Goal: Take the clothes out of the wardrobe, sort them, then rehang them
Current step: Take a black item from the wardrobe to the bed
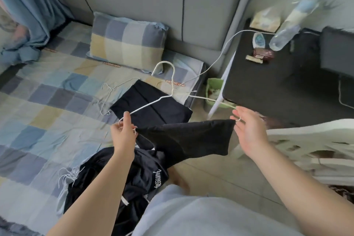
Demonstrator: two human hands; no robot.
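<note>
A white wire hanger (166, 67) is held level above the bed's edge, hook pointing away from me. A black garment (188, 139) hangs over its lower bar. My left hand (124, 134) pinches the hanger's left corner with curled fingers. My right hand (248, 130) is at the right corner with fingers nearly straight, the wire loop resting against them. A folded black garment (153, 108) lies on the checked bedsheet (47, 101) behind the hanger. A heap of black clothes (138, 178) with white lettering lies under my left forearm.
A second wire hanger (106, 99) lies on the bed, and a checked pillow (128, 42) leans on the headboard. A black nightstand (277, 86) at right holds a plastic bottle (287, 28) and small items. Beside it stand a green bin (211, 88) and a white chair (310, 145).
</note>
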